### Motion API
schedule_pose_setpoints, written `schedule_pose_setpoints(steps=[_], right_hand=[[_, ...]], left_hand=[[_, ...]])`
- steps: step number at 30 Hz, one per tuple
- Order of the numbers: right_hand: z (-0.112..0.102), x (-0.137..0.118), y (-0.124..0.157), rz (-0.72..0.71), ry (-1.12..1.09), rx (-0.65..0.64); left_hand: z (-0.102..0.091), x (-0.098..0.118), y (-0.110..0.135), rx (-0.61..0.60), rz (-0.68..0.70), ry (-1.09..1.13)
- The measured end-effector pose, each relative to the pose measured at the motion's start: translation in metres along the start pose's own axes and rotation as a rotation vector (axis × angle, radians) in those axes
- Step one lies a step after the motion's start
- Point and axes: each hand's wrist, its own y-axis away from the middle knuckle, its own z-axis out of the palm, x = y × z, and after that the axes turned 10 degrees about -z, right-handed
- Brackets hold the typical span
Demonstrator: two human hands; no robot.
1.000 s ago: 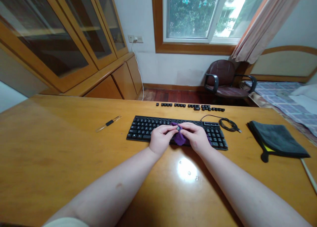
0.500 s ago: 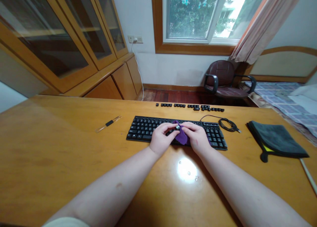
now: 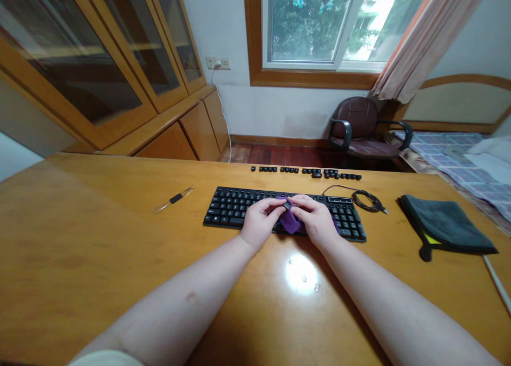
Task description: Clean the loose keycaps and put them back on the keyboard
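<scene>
- Purple thin cloth (image 3: 290, 223), crumpled, hangs down between my two hands, over the near part of the keyboard; more of it shows past the far side of my right wrist.
- My left hand (image 3: 258, 223) is closed to a narrow pinch: thumb and forefinger meet on a small dark square piece (image 3: 287, 205), a keycap by its look. My other left fingers are curled behind and hard to make out.
- My right hand (image 3: 317, 220) pinches too, thumb and forefinger nearly together, gripping the cloth right up against that small piece. Whether bare skin touches the piece on this side, I cannot tell.
- Both my forearms reach forward from the lower corners and slant inward, so the hands meet fingertip to fingertip, backs turned up and outward, wrists fairly straight.
- Beneath them lies the long black plastic keyboard (image 3: 231, 207), flat on the glossy yellow-brown wooden desk (image 3: 99, 259), its middle hidden by my hands.
- Beyond it, loose black keycaps (image 3: 289, 170) stand in a broken row near the far edge.
- Left of the keyboard rests a slim clear tool with a black grip (image 3: 175, 198); to the right, a coiled black cable (image 3: 368, 201) and a folded dark grey cloth (image 3: 451, 222).
</scene>
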Motion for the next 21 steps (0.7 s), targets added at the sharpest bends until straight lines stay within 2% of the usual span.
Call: schedule_pose_setpoints(steps=[4, 10, 21], right_hand=[[0.0010, -0.0013, 0.0007, -0.041, 0.023, 0.008], [-0.0008, -0.0010, 0.0012, -0.116, 0.129, 0.075], [0.0029, 0.0013, 0.0028, -0.037, 0.046, 0.046]], left_hand=[[-0.0011, 0.0046, 0.0026, 0.025, -0.009, -0.014], [-0.0021, 0.0007, 0.0022, 0.030, -0.002, -0.064], [-0.0009, 0.0012, 0.0017, -0.003, 0.025, 0.008]])
